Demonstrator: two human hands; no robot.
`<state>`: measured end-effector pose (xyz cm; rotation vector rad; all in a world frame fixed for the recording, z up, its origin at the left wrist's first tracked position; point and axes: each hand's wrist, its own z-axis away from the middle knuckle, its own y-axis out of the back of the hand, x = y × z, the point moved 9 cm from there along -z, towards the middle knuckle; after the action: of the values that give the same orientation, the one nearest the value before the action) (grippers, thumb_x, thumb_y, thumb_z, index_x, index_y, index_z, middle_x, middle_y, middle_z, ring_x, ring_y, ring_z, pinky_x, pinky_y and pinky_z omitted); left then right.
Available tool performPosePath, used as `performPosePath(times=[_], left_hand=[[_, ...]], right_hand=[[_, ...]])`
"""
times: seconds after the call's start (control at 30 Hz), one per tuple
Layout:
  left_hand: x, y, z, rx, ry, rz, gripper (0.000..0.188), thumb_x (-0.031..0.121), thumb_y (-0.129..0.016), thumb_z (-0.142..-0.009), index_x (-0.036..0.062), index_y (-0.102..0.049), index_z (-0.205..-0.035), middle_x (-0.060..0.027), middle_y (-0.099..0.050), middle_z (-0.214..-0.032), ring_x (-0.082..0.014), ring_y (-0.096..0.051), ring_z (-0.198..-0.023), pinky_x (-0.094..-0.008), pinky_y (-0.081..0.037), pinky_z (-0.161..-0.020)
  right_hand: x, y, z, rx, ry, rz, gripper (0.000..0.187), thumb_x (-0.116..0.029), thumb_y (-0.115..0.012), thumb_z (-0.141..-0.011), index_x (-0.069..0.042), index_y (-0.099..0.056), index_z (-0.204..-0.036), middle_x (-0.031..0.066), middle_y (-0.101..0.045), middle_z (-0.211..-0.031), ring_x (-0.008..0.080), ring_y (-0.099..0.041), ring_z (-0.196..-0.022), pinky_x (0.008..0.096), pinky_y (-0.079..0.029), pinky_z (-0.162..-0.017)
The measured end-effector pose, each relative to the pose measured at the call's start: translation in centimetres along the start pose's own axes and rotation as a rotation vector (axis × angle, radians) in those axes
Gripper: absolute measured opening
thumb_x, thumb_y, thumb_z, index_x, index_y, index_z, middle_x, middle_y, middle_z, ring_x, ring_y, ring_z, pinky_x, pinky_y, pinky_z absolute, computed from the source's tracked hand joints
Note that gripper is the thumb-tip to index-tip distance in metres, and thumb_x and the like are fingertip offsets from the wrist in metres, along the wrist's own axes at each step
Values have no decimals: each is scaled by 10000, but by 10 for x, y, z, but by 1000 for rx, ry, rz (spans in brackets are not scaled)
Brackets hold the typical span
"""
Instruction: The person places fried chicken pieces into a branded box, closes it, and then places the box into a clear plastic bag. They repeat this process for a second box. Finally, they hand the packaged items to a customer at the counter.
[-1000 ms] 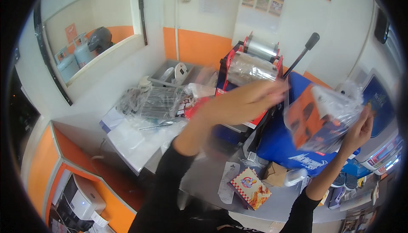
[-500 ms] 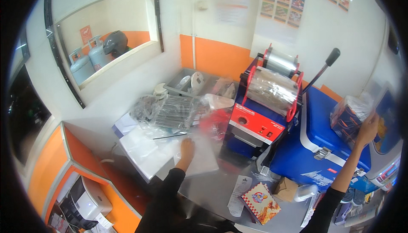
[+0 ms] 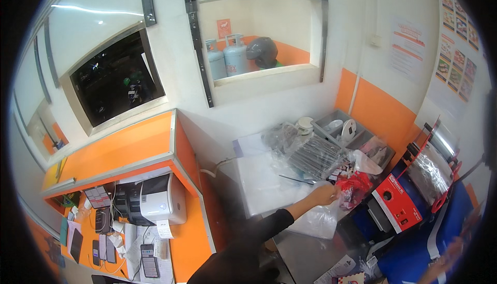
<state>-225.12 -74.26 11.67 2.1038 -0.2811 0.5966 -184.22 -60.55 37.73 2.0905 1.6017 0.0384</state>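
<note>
Left hand: person's left hand (image 3: 326, 195) on or just above the clear plastic bags (image 3: 317, 222); fingers look drawn together, can't tell if pinching a bag.
Right hand: blurred right hand (image 3: 459, 242) at right edge, in front of the blue box (image 3: 422, 253); finger state and any hold can't be told.
Clear bags: on the counter's near side, beside the white sheets (image 3: 261, 180); laid flat, probably for easy grabbing.
Red plastic: crumpled red plastic (image 3: 356, 184) just right of left hand, crowding that side.
Dark sticks: wrapped dark sticks (image 3: 317, 154) behind the hand; wrapper likely keeps them bundled.
Grey tray: grey tray (image 3: 334, 117) against the wall, divided, probably to keep small items sorted.
Sealing machine: red-and-blue machine (image 3: 397, 201) stands between the hands, blocks a straight path across; film roll (image 3: 432, 172) held up on red supports, likely to feed downward.
Left side: orange cabinet (image 3: 119, 141) with printer (image 3: 163, 198) and phone (image 3: 150, 260) on its shelf, well apart from hands.
Window: helmet (image 3: 262, 51) beside gas cylinders (image 3: 235, 59).
</note>
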Motion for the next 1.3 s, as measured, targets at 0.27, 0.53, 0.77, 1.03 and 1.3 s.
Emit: performPosePath(times=[0.27, 0.53, 0.77, 1.03, 1.3], left_hand=[[189, 121, -13, 246, -141, 45, 132, 67, -572, -849, 58, -524, -972, -138, -597, -904, -331, -621, -767, -405, -489, -582], [198, 160, 28, 329, 209, 422, 131, -64, -450, -914, 51, -473, -974, -55, -586, -988, -46, -512, -640, -205, -384, -492], [156, 177, 53, 561, 203, 671, 65, 107, -446, -994, 85, -431, -1053, -24, -501, -1032, -37, -423, -573, -208, -450, -604], [151, 169, 90, 493, 390, 1142, 84, 183, -461, -1002, 145, -437, -1072, 5, -501, -1058, -18, -397, -546, -356, -579, -712], [94, 132, 174, 835, 747, 1363, 142, 179, -524, -974, 156, -463, -1100, -17, -507, -1112, -82, -485, -728, -470, -539, -884]], right_hand=[[-69, -275, 194, -957, -1085, -1414, 626, -373, -485, -988, -138, -197, -1492, 128, -480, -1348, 220, -518, -1157, 340, -401, -963], [-67, -330, 281, -864, -1314, -1535, 508, -335, -550, -945, -96, -383, -1361, 144, -480, -1316, 303, -485, -1195, 448, -389, -1020], [-159, -254, 321, -953, -1945, -2242, 362, -366, -524, -952, -58, -579, -1136, 112, -594, -1127, 240, -557, -1115, 421, -405, -1018], [-130, -254, 315, -524, -1334, -2478, 779, -677, -521, -819, -118, -467, -1358, 157, -516, -1324, 298, -453, -1240, 510, -332, -1024], [-179, -273, 344, -879, -1342, -2075, 671, -514, -654, -823, -134, -455, -1339, 158, -550, -1204, 284, -509, -1113, 453, -376, -960]])
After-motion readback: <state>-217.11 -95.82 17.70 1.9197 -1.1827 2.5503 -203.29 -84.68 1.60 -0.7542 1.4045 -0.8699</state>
